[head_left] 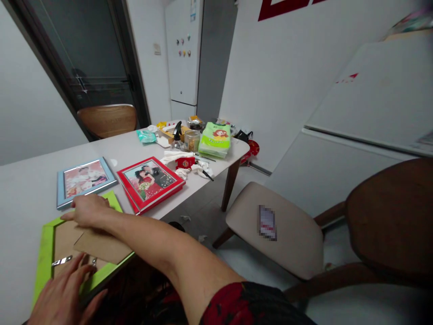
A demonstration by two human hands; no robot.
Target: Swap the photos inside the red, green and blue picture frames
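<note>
While the left hand [64,291] lies over the near end of the green frame [49,234], its fingers are spread and slightly bent beside two metal clips [62,261], closed on nothing visible. The green frame lies back up at the near edge of the counter [27,180]; its brown backing board [66,234] sits within the border, with a brown flap [104,246] across it. The right hand [90,211] covers part of the far end; whether its fingers grip or merely press cannot be told. Beyond, a blue frame [86,178] and a red frame [150,178] lie face up, pictures showing, and are judged complete. Work on the green frame is judged partial: backing in, fastening unconfirmed. Farther off are a spray bottle [177,134], a glass jar [192,141] and a green packet [216,137].
</note>
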